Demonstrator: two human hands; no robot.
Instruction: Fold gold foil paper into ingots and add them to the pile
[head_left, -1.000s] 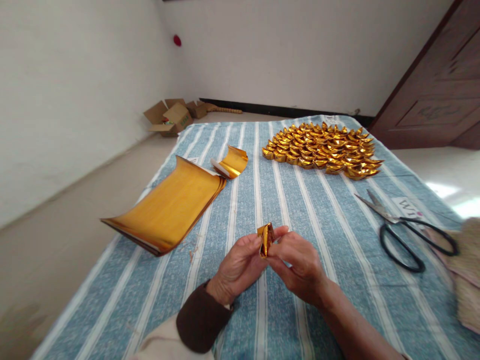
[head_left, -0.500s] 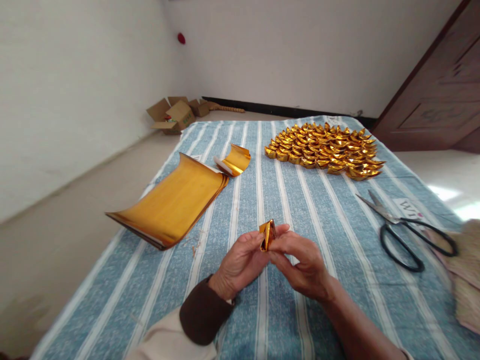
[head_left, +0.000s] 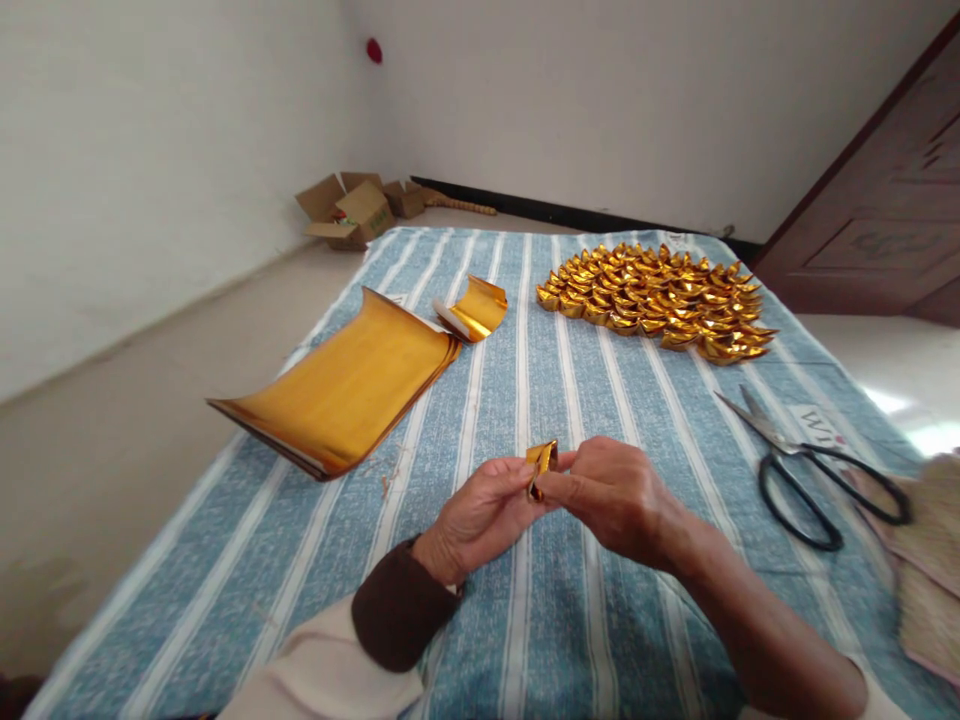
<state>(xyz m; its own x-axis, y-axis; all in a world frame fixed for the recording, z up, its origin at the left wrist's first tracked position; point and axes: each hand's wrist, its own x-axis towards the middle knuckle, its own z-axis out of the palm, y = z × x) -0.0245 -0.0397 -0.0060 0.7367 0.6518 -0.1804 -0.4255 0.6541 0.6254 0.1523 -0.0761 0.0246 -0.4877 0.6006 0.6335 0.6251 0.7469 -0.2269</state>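
Observation:
My left hand (head_left: pixel 480 515) and my right hand (head_left: pixel 615 495) meet over a blue striped cloth (head_left: pixel 570 620), both pinching a small folded piece of gold foil paper (head_left: pixel 541 460) between thumbs and fingertips. The right hand covers part of the piece. A stack of flat gold foil sheets (head_left: pixel 349 385) lies to the left, its far end curled up. A smaller curled gold sheet (head_left: pixel 476 308) rests just beyond that stack. Far ahead on the cloth sits a large pile of finished gold folded ingots (head_left: pixel 660 300).
Black-handled scissors (head_left: pixel 806 460) lie at the right on the cloth. A woven tan mat (head_left: pixel 930 570) shows at the right edge. Open cardboard boxes (head_left: pixel 352 212) stand on the floor by the far wall. A dark wooden door (head_left: pixel 885 200) is at the right.
My right hand has turned over the gold piece, covering more of it, and the piece looks more tightly folded. The view has tilted slightly down.

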